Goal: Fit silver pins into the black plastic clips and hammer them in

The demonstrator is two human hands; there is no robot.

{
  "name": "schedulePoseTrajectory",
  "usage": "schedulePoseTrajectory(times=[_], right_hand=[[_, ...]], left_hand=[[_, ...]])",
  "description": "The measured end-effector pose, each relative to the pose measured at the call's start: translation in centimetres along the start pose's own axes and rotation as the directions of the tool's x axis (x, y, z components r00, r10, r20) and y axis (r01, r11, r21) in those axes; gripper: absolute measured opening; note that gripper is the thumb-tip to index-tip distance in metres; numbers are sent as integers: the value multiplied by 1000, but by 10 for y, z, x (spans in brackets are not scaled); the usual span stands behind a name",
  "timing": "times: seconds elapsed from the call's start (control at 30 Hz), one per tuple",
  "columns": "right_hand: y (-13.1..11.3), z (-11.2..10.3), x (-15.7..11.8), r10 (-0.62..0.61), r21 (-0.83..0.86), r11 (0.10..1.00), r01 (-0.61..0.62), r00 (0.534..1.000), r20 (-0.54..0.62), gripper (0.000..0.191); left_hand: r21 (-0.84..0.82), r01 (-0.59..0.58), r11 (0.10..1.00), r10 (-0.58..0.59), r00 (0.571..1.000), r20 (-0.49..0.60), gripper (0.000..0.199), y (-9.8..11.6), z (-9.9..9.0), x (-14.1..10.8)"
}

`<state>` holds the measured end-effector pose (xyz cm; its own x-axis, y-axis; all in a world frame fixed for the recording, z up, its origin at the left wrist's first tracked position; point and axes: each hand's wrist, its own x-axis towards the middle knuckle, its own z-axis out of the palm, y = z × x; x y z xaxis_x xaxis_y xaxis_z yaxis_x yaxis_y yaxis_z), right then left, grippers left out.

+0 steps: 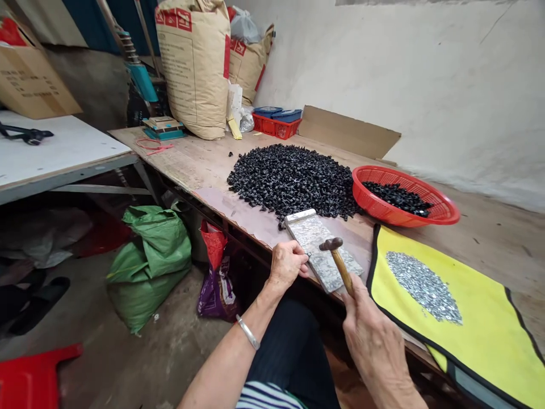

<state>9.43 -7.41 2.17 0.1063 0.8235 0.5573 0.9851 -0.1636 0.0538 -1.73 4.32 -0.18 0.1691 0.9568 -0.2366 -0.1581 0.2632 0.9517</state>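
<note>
My left hand [288, 266] pinches a small black piece [309, 255] at the left edge of a scuffed metal plate [321, 244]. Wrapped round the wooden handle of a hammer [339, 261] is my right hand [371, 326]; the hammer's head is raised over the plate, apart from the black piece. Behind the plate spreads a large heap of small black parts [293, 176]. To the right, small shiny metal pieces [423, 286] lie on a yellow cloth [489, 301] with black edging.
A red plastic basket [447, 210] with black parts stands at the right. Paper sacks [193, 68], a red crate [272, 126] and cardboard [349, 133] are at the back. Left and below are a green sack [149, 261], a purple bag [217, 292] and a red stool [32, 378].
</note>
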Motion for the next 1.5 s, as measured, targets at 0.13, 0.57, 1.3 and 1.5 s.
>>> schedulePoseTrajectory(times=[0.13, 0.57, 1.3, 1.5], right_hand=[[2, -4, 2, -34, 153, 987, 54, 991, -127, 34], [-3, -7, -1, -111, -19, 994, 110, 953, -283, 44], [31, 23, 30, 99, 594, 631, -499, 811, 576, 33], [40, 22, 38, 97, 550, 744, -379, 876, 472, 8]], left_hand=[[10, 2, 1000, -2, 1000, 1, 19, -1, 1, 0], [18, 21, 1000, -21, 1000, -14, 20, 1, 1, 0], [-82, -58, 995, 62, 997, 51, 12, 13, -12, -31], [-325, 33, 945, 67, 954, 291, 14, 17, -24, -73]])
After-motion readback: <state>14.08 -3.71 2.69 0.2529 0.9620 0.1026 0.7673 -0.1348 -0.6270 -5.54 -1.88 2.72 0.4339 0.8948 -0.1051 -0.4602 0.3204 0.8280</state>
